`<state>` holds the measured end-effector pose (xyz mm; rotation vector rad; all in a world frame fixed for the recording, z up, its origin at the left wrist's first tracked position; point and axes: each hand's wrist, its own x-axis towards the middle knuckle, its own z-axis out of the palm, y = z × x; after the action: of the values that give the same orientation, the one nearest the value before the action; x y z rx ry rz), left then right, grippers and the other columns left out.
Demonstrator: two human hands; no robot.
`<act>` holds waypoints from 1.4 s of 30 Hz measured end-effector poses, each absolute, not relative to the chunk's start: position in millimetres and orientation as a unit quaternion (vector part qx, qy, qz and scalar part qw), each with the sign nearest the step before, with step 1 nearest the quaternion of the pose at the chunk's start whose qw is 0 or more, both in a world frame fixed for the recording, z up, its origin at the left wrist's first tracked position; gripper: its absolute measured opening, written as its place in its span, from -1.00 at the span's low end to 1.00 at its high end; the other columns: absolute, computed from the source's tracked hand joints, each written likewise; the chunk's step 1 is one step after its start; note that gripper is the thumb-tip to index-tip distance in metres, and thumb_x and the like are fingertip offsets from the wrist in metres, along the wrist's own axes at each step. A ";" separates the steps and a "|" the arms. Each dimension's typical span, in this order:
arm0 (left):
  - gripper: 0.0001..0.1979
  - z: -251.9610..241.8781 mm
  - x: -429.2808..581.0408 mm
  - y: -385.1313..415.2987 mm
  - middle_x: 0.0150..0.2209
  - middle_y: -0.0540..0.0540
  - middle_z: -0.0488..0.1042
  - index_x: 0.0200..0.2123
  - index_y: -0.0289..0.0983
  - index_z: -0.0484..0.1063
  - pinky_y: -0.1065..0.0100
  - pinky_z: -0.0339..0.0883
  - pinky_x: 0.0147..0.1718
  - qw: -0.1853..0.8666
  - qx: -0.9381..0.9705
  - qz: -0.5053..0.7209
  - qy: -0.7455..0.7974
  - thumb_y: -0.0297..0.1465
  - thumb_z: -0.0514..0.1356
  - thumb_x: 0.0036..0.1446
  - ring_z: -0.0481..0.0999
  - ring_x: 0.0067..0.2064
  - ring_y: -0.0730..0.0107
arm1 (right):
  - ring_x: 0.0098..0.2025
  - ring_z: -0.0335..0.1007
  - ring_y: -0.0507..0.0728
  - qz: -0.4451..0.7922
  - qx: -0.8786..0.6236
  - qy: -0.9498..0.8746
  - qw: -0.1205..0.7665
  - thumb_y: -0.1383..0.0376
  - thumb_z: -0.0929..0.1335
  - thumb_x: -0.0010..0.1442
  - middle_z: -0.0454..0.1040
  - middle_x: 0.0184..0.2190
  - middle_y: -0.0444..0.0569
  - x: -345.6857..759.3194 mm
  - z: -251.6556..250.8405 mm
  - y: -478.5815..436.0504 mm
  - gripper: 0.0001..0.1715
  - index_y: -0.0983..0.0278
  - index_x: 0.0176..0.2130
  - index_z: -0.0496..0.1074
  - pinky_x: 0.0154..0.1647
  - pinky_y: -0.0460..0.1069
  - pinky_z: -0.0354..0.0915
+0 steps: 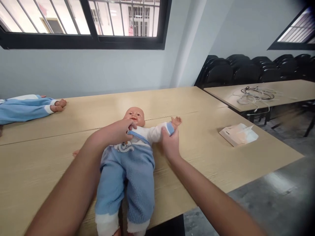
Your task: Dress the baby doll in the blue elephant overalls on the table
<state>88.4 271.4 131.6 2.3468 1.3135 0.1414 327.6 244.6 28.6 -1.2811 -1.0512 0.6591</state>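
A baby doll in a blue and white outfit lies face up on the wooden table, head toward the wall and feet at the near edge. My left hand pinches the outfit at the doll's chest, just below the chin, beside the blue trim. Around the white sleeve near the blue cuff, my right hand is closed, and the doll's arm stretches out to the right with its small hand showing beyond the cuff. The doll's other hand shows partly behind my left forearm.
A second doll lies at the far left, partly out of frame. An open tissue packet rests on the right. Tangled cables lie on another table. Black chairs are stacked by the wall under barred windows.
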 end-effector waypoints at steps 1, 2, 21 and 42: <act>-0.74 132.4 87.2 271.3 -0.20 -0.07 0.62 -0.10 -0.18 0.48 0.30 0.34 -0.31 0.225 0.842 0.026 0.490 -0.34 0.19 0.10 0.56 -0.26 0.22 | 0.41 0.27 0.28 0.265 -0.546 -0.484 0.630 0.07 0.37 0.32 0.24 0.42 0.25 321.2 35.3 252.0 -0.22 0.28 0.39 0.17 0.42 0.24 0.24; -0.78 134.0 86.0 271.0 -0.24 -0.05 0.62 -0.14 -0.17 0.49 0.30 0.32 -0.33 0.227 0.836 0.003 0.499 -0.32 0.19 0.12 0.56 -0.28 0.22 | 0.40 0.28 0.27 0.248 -0.526 -0.511 0.633 0.10 0.36 0.32 0.24 0.42 0.25 316.6 41.6 259.0 -0.24 0.28 0.38 0.17 0.43 0.24 0.23; -0.77 145.6 102.4 260.5 -0.08 -0.01 0.58 -0.25 -0.11 0.61 0.30 0.38 -0.07 -0.001 0.932 0.218 0.288 -0.41 0.14 0.34 0.55 -0.05 0.32 | 0.13 0.42 0.27 0.168 -0.402 -0.802 0.409 0.45 0.38 0.17 0.57 0.05 -0.01 327.4 39.4 263.7 -0.47 0.10 0.10 0.54 0.20 0.22 0.29; -0.81 115.3 85.9 279.9 -0.13 -0.07 0.64 -0.18 -0.15 0.63 0.23 0.37 0.04 0.010 0.938 0.170 0.303 -0.26 0.20 0.37 0.57 -0.01 0.23 | 0.07 0.33 0.22 0.265 -0.302 -0.799 0.448 0.01 0.23 0.47 0.49 -0.05 0.01 319.1 42.6 246.8 -0.65 0.15 -0.03 0.45 0.23 0.21 0.18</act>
<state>85.9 279.9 115.3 2.9280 0.9461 0.5298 319.1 246.8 42.6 -0.7462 -1.9764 0.6562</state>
